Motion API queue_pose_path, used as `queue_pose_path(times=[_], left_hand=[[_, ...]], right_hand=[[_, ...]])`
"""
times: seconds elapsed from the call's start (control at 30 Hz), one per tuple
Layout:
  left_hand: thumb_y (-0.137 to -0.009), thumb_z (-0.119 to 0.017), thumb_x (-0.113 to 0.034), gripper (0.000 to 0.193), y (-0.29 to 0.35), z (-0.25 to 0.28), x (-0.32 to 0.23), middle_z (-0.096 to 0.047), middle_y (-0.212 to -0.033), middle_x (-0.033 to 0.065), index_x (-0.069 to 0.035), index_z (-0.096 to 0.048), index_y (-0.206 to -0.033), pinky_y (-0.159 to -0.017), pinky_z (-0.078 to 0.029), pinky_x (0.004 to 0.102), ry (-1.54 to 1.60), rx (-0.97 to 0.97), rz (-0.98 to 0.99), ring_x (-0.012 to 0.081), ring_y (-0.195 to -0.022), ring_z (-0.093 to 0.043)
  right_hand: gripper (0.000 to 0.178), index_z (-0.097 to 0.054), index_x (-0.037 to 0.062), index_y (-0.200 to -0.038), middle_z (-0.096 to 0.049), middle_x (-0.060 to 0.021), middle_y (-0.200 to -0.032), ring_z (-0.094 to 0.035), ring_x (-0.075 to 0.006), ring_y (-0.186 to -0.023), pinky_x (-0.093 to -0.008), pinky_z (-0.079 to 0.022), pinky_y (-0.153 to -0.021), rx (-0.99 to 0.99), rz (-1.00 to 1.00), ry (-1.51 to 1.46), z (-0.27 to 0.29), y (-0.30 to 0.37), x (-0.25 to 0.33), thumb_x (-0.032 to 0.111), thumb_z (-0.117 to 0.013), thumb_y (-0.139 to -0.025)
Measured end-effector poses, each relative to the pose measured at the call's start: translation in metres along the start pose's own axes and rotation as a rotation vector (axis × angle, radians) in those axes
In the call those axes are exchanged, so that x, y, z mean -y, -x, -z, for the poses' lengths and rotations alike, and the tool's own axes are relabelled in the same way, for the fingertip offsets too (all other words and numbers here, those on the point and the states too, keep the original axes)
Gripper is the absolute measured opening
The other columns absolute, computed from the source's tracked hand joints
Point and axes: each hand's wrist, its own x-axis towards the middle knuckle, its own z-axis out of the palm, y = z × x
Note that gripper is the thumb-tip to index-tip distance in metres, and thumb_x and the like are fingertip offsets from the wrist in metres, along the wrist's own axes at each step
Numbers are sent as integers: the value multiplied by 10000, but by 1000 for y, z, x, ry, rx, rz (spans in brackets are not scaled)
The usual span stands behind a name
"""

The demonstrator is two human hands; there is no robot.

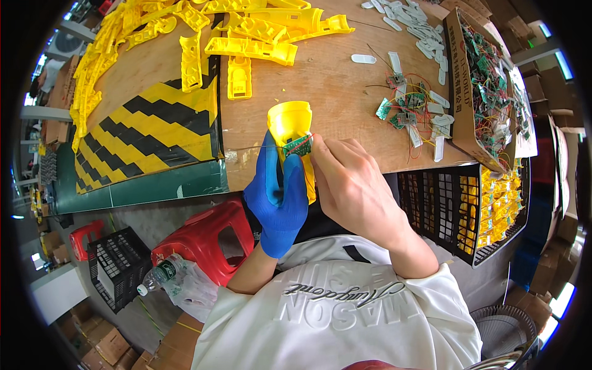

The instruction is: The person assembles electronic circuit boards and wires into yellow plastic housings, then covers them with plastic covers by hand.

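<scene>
My left hand (280,194), in a blue knitted glove, is closed round a yellow plastic housing (290,117) just in front of the table's near edge. The housing's wide hollow end points away from me. A small green circuit board (299,145) lies at its opening, with the left thumb close against it. Thin wires run off the board. My bare right hand (351,176) pinches at the board's right edge, thumb and forefinger pressed together. Whether it grips the board itself or a wire is hidden by the fingers.
Yellow housing parts (259,37) are heaped at the far left. Wired circuit boards (407,105) and white plastic strips (364,58) lie on the right, beside a cardboard box (459,92) of boards. A black crate (441,200) of yellow parts stands below. A red stool (197,231) is at left.
</scene>
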Motion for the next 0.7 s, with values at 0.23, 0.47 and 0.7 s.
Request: queue_pose_path(times=[0.23, 0.47, 0.7], left_hand=[[-975, -601, -36, 435, -1, 3, 14, -689, -1128, 88, 72, -515, -1387, -801, -500, 235, 81, -70, -74, 79, -920, -605], [-997, -564, -60, 398, 3, 2, 2, -639, -1209, 74, 70, -517, -1370, -896, -481, 264, 300, -59, 167, 114, -1037, -592], [-1019, -531, -145, 402, -1, 1, 0, -621, -1260, 110, 62, -511, -1363, -973, -466, 307, 335, -26, 230, 159, -1122, -598]], right_hand=[[561, -503, -116, -1311, -530, -192, -929, -587, -346, -864, -413, -483, -786, 10, -97, -185, -2, 4, 8, -81, -600, -760], [508, -554, -57, -1327, -530, -195, -1018, -581, -364, -890, -418, -504, -774, -75, -204, -325, -7, 10, 10, -122, -559, -823], [401, -593, -42, -1305, -584, -181, -954, -611, -344, -808, -419, -508, -736, -95, -220, -463, 6, 8, 2, -12, -626, -906]])
